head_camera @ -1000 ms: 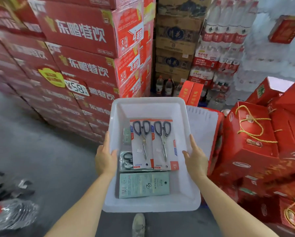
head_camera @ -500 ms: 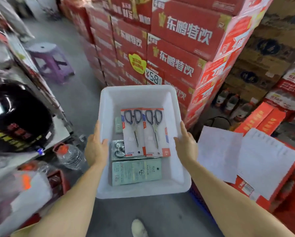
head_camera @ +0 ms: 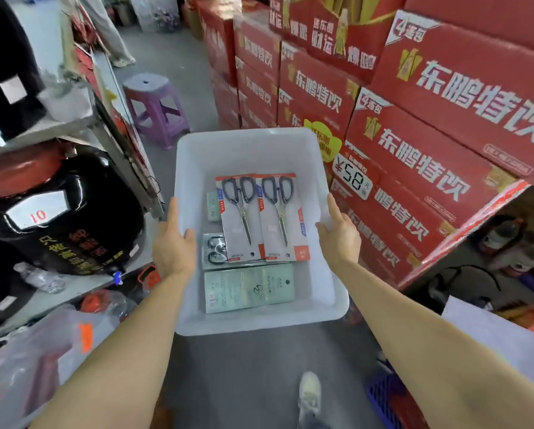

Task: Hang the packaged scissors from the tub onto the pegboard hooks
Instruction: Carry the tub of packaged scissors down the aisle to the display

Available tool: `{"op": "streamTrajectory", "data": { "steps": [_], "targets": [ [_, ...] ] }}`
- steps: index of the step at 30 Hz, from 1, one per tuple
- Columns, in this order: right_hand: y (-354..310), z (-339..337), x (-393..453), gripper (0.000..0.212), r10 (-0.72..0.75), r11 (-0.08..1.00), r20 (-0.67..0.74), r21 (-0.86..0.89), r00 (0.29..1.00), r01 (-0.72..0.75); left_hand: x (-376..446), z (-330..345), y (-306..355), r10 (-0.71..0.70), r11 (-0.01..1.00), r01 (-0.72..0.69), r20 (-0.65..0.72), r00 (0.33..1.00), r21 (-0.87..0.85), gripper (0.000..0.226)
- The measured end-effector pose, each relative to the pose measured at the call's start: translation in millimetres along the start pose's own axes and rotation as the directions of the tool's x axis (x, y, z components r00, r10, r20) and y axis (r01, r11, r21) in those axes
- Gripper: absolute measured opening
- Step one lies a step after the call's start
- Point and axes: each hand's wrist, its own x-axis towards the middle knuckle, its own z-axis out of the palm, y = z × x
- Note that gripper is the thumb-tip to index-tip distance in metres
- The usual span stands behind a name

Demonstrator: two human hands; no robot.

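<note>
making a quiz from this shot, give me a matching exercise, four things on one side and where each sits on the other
Things:
1. stool
2. green card pack
3. price tag
4. left hand

Places:
A. on the red cartons, right of the tub
B. on the tub's left rim
C. on the floor beyond the tub
D. in the tub, nearest the person

Pairs: 1-C, 2-D, 3-A, 4-B

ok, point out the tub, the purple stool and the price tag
tub [head_camera: 253, 150]: head view, bare far inner wall
purple stool [head_camera: 148, 83]: head view, seat top
price tag [head_camera: 354, 176]: head view, printed number
</note>
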Motion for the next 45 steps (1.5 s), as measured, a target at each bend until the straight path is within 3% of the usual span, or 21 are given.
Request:
{"op": "streamTrajectory", "data": {
  "steps": [15, 20, 34, 45],
  "targets": [
    [-121.4, 119.1, 281.5, 0.067, -0.252, 0.967, 0.110, 0.001, 0.962, 0.253, 253.8, 63.8, 16.9, -0.171, 0.985, 0.173, -0.114, 0.979, 0.007, 0.067],
    [-176.8, 181.0, 370.9, 0.065, -0.281, 0.959, 0.147, -0.003, 0.948, 0.284, 358.8, 85.6, 5.0, -0.223, 0.973, 0.229, -0.133, 0.966, 0.028, 0.067],
    [-337.8, 328.4, 630.2, 0.064, -0.281, 0.959, 0.127, 0.013, 0.951, 0.282, 686.8, 134.5, 4.6, -0.210, 0.976, 0.218, -0.173, 0.962, 0.026, 0.069],
    [-463.3, 458.7, 836.3, 0.066, -0.364, 0.930, 0.228, 0.037, 0.903, 0.366, 918.2, 190.4, -8.2, -0.323, 0.945, 0.327, -0.225, 0.919, -0.018, 0.071]
  ]
}}
